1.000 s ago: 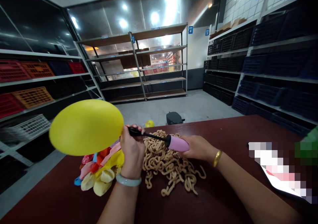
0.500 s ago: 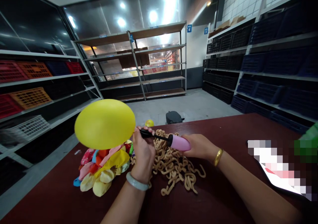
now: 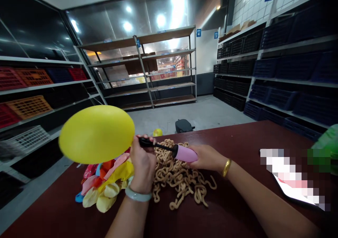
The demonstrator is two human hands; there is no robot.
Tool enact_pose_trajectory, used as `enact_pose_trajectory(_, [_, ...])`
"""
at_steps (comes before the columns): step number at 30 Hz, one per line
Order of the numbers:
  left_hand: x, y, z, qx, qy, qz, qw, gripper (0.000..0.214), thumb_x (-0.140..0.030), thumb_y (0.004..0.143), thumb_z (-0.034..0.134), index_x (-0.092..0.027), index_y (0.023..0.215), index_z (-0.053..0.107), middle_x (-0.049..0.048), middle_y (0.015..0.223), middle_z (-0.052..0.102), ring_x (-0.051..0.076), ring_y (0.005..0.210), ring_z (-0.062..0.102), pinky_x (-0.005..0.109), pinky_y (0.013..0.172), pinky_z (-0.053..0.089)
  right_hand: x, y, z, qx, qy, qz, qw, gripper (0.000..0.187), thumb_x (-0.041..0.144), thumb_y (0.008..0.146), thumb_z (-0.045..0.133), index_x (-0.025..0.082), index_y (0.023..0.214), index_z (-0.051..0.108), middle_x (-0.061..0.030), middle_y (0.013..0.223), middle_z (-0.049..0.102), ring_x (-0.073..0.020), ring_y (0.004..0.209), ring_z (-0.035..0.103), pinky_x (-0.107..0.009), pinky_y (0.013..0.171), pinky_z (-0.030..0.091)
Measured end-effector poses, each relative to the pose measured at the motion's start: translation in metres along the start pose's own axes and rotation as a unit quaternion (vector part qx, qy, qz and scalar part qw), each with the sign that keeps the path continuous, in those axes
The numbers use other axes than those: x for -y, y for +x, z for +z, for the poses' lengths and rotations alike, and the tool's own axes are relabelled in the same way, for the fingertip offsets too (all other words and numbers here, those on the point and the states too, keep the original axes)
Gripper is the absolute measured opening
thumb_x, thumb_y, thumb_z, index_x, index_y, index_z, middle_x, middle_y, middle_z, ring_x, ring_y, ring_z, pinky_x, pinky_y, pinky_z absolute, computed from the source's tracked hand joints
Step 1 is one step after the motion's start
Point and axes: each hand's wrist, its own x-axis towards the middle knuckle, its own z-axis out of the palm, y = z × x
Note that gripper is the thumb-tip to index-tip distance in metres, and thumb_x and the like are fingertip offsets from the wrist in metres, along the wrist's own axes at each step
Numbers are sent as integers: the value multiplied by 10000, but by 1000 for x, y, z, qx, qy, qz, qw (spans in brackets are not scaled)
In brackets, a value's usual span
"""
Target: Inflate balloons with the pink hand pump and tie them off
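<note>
A pink and black balloon pump (image 3: 186,154) spans the space between my hands, its black rod (image 3: 163,146) showing. My left hand (image 3: 144,160) is closed round the black nozzle end, where the neck of an inflated yellow balloon (image 3: 97,134) meets it. My right hand (image 3: 208,157) grips the far end of the pink barrel. To the left of my left wrist lies a pile of limp balloons (image 3: 111,181) in several colours. Below the pump sits a heap of tan, curly, rope-like pieces (image 3: 182,181), partly hidden by my left hand.
The dark red table (image 3: 237,202) carries a pixelated flat object (image 3: 293,181) at right, with something green (image 3: 327,146) beside it. Beyond the table, a dark grey object (image 3: 184,125) and a yellow ball-like thing (image 3: 157,132) show near the floor. Shelves with crates (image 3: 30,106) line both sides.
The yellow balloon looks larger and has shifted left. Both hands and the pump have moved slightly left, and the length of rod showing is about the same.
</note>
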Motion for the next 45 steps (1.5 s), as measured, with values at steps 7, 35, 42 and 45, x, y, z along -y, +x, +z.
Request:
enact_pose_trajectory(7, [-28, 26, -15, -37, -10, 52, 998, 173, -288, 820, 595, -199, 770, 455, -39, 625, 487, 115, 529, 500, 232, 498, 375, -8, -2, -4, 18, -11, 0, 1000, 498, 571, 715, 637, 257, 1101, 617, -46, 954, 707, -249, 834, 646, -293, 648, 378])
enact_pose_trajectory(35, [-26, 24, -11, -44, -1, 43, 998, 156, -282, 833, 561, -203, 766, 445, -38, 610, 479, 111, 516, 491, 233, 496, 370, -7, -2, -7, 40, 29, 10, 999, 487, 559, 696, 668, 261, 1080, 634, -38, 942, 702, -236, 800, 645, -283, 635, 400])
enact_pose_trajectory(42, [3, 3, -5, -3, -5, 30, 1000, 191, -320, 842, 606, -200, 796, 466, -31, 669, 509, 106, 570, 522, 227, 539, 403, -14, -3, -12, 23, -12, 2, 1000, 448, 571, 693, 666, 261, 1015, 647, -24, 877, 710, -232, 748, 646, -278, 582, 363])
enact_pose_trajectory(45, [27, -20, 4, 14, 4, 5, 1000, 195, -351, 856, 604, -199, 819, 488, -18, 712, 535, 113, 622, 548, 247, 612, 450, -13, -3, -11, 15, -15, -2, 1000, 447, 558, 705, 657, 268, 1045, 637, -22, 892, 710, -232, 759, 648, -279, 590, 366])
